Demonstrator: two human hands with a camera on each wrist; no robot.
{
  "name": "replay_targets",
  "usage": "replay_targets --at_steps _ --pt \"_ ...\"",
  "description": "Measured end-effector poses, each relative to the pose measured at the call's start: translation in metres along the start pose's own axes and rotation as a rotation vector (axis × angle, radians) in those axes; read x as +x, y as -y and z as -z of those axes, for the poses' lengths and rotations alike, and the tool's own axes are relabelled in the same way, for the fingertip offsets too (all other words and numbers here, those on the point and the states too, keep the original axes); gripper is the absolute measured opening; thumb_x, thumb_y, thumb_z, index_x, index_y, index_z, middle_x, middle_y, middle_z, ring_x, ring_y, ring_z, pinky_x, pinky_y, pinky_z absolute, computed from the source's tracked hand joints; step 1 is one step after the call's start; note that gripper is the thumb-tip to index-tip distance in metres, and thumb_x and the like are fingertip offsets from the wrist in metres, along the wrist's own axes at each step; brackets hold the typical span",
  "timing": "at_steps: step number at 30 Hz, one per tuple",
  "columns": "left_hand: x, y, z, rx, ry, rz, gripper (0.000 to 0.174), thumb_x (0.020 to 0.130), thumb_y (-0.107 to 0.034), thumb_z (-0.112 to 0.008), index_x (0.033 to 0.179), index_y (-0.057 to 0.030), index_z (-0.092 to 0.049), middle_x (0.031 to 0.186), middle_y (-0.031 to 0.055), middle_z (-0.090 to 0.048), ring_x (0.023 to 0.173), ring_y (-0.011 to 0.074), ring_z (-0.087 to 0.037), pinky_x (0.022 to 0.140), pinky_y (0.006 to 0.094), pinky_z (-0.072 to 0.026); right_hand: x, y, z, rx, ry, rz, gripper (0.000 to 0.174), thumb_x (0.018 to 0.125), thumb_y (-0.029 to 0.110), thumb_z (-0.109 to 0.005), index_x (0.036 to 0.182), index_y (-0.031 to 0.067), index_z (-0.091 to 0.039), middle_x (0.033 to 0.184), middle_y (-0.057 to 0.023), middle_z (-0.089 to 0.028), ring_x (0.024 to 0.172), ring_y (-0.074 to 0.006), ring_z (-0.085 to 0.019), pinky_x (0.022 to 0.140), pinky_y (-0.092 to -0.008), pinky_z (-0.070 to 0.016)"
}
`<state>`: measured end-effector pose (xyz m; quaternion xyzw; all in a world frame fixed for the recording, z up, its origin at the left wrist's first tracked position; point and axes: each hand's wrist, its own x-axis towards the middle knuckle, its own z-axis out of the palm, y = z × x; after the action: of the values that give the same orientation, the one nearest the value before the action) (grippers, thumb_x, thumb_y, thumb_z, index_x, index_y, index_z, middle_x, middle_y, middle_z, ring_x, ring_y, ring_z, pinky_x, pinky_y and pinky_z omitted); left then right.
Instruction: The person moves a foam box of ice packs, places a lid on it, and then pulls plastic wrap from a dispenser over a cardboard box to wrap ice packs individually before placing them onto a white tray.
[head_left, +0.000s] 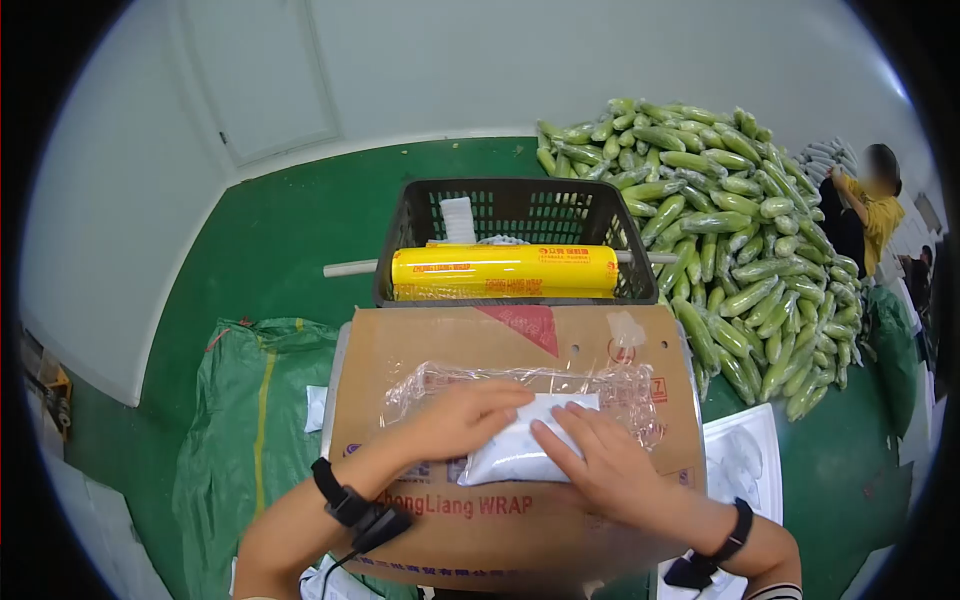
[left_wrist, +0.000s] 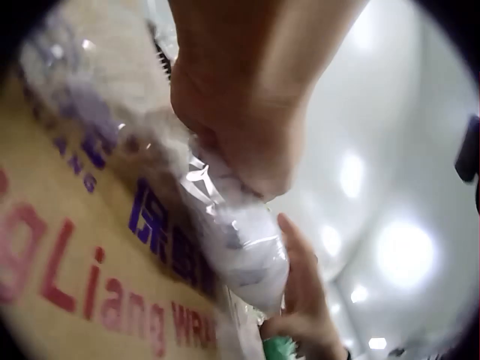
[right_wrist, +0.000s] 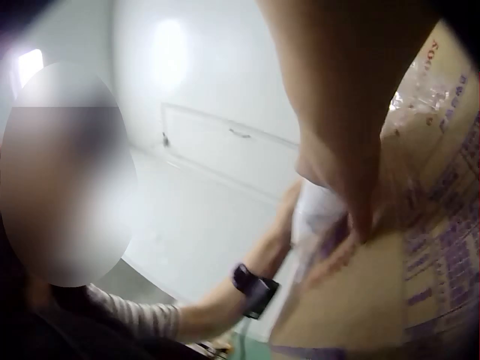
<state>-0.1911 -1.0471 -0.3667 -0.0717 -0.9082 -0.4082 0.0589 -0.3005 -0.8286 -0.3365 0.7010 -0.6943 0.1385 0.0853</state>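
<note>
A white, film-wrapped packet point(head_left: 515, 460) lies over crumpled clear plastic film point(head_left: 640, 400) on a cardboard box point(head_left: 370, 350). My left hand point(head_left: 460, 418) reaches in from the left, its fingers stretched along the packet's upper left edge. From the right, my right hand point(head_left: 610, 468) rests on the packet with fairly straight fingers spread over its top. In the left wrist view the packet point(left_wrist: 244, 251) looks rounded and shiny, with the right hand point(left_wrist: 300, 292) at its far end. The right wrist view shows the packet's white surface point(right_wrist: 319, 206) partly hidden beneath the right hand.
A yellow roll of wrap point(head_left: 505, 270) on a rod spans a black basket point(head_left: 520, 205) behind the box. Bagged green vegetables point(head_left: 740, 230) form a big heap at right. A green sack point(head_left: 225, 430) lies left, a white tray point(head_left: 765, 440) right. Another person point(head_left: 870, 210) is further back.
</note>
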Motion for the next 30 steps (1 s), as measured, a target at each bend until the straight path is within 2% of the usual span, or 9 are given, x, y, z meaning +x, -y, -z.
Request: replay_targets --at_steps 3,6,7,10,14,16,20,24,30 --pt "0.0 0.001 0.008 -0.354 0.23 0.322 0.046 0.094 -0.03 -0.048 0.133 -0.0057 -0.046 0.126 0.0123 -0.053 0.102 0.0181 -0.056 0.09 0.0323 -0.0443 0.008 -0.013 0.014 0.177 0.128 0.02 0.054 0.072 0.021 -0.069 0.12 0.0097 -0.048 0.111 -0.019 -0.056 0.097 -0.0359 -0.058 0.081 -0.0422 -0.0482" --pt "-0.031 -0.012 -0.001 -0.901 0.44 0.563 0.053 0.097 -0.043 -0.038 0.138 -0.0086 -0.039 0.13 0.0099 -0.052 0.119 0.0197 -0.046 0.099 0.0353 -0.036 0.02 -0.004 0.059 0.549 0.66 -0.08 0.06 0.073 0.027 -0.069 0.126 0.013 -0.043 0.104 -0.0204 -0.059 0.09 -0.0353 -0.06 0.079 -0.0431 -0.0486" --pt "-0.042 -0.019 -0.006 -1.242 0.526 0.572 0.059 0.097 -0.05 -0.031 0.141 -0.01 -0.034 0.134 0.0095 -0.047 0.126 0.0225 -0.04 0.104 0.0369 -0.0305 0.023 -0.005 0.064 0.637 0.73 -0.059 0.062 0.077 0.032 -0.068 0.128 0.0133 -0.039 0.095 -0.0206 -0.062 0.082 -0.0345 -0.062 0.076 -0.0429 -0.0491" --pt "-0.049 -0.033 -0.007 -1.259 0.307 0.291 0.056 0.097 -0.046 -0.034 0.138 -0.0086 -0.039 0.138 0.0132 -0.042 0.129 0.0242 -0.036 0.106 0.0381 -0.0279 0.03 -0.014 0.046 0.896 1.041 -0.269 0.065 0.076 0.042 -0.068 0.128 0.0125 -0.042 0.109 -0.0174 -0.059 0.098 -0.0325 -0.057 0.085 -0.0404 -0.0458" --pt "-0.037 -0.011 -0.006 -0.036 0.163 0.054 0.047 0.095 -0.032 -0.046 0.13 -0.002 -0.048 0.139 0.024 -0.037 0.131 0.0363 -0.032 0.108 0.0424 -0.024 0.003 -0.019 -0.011 0.395 0.459 -0.034 0.075 0.073 0.048 -0.069 0.135 0.0172 -0.038 0.123 -0.0184 -0.05 0.111 -0.0344 -0.049 0.093 -0.0445 -0.0399" --pt "-0.025 0.004 0.005 0.142 0.115 0.041 0.055 0.087 -0.028 -0.057 0.131 0.0008 -0.043 0.14 0.0263 -0.033 0.133 0.0409 -0.027 0.11 0.0415 -0.0233 0.002 0.007 0.011 0.364 0.306 0.05 0.08 0.073 0.049 -0.068 0.14 0.0213 -0.034 0.131 -0.019 -0.043 0.117 -0.036 -0.044 0.095 -0.0499 -0.0372" --pt "0.016 0.018 0.018 0.434 0.281 0.166 0.077 0.076 -0.028 -0.068 0.135 0.0062 -0.032 0.142 0.029 -0.027 0.134 0.0414 -0.023 0.11 0.0401 -0.0244 0.013 0.021 0.015 0.09 0.417 0.213 0.089 0.064 0.046 -0.074 0.141 0.0262 -0.034 0.136 -0.0184 -0.036 0.118 -0.0392 -0.039 0.093 -0.0604 -0.0316" --pt "0.034 0.015 0.015 0.591 0.436 0.258 0.089 0.07 -0.027 -0.072 0.135 0.0121 -0.026 0.142 0.0318 -0.023 0.135 0.0392 -0.023 0.11 0.0387 -0.0256 0.023 0.006 0.014 0.691 0.541 -0.01 0.087 0.064 0.032 -0.072 0.141 0.0219 -0.034 0.138 -0.0198 -0.033 0.12 -0.0412 -0.038 0.099 -0.0499 -0.0318" --pt "0.022 0.015 0.014 0.475 0.351 0.228 0.083 0.071 -0.024 -0.069 0.137 0.0068 -0.028 0.144 0.0292 -0.021 0.133 0.0388 -0.028 0.11 0.0356 -0.0267 -0.021 0.041 0.033 1.091 0.85 0.199 0.091 0.064 0.029 -0.069 0.143 0.0135 -0.028 0.143 -0.0226 -0.028 0.132 -0.0379 -0.027 0.107 -0.0419 -0.0251"
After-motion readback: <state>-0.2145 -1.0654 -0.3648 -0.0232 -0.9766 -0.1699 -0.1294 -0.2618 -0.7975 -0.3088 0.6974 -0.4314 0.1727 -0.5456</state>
